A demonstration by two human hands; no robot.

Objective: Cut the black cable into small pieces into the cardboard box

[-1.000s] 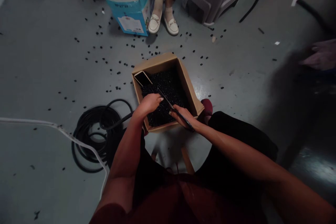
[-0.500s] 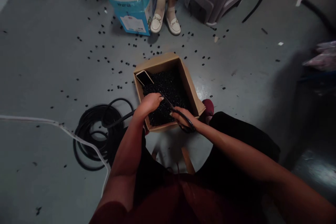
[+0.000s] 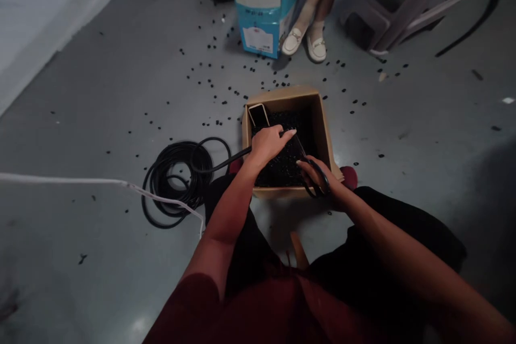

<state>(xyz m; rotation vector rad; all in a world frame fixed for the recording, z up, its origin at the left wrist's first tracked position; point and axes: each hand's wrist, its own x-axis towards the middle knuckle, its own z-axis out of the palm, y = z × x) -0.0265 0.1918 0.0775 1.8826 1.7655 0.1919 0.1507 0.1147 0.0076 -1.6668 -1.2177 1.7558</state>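
My left hand (image 3: 269, 145) is closed around the end of a black rubber tube (image 3: 231, 159), which runs back to a coil (image 3: 177, 185) on the floor at the left. In my right hand (image 3: 318, 172) is a pair of black-handled scissors (image 3: 322, 180), its blades pointing up and left to the fingertips of my left hand. Both hands are over an open cardboard box (image 3: 328, 134) between my feet. Many small black cut pieces (image 3: 278, 172) fill its bottom. A phone-like dark rectangle with a pale edge (image 3: 258, 116) leans in its far left corner.
Small black rings lie scattered over the grey floor (image 3: 121, 107). Beyond the box stand a blue and white carton (image 3: 258, 27), another person's feet in white shoes (image 3: 316, 49) and a plastic stool (image 3: 374, 27). A white cable (image 3: 100, 181) crosses the floor at the left.
The view has swung left, so everything sits farther right in the picture. My left hand's fingers reach a little farther out toward the scissor blades; both hands keep their holds.
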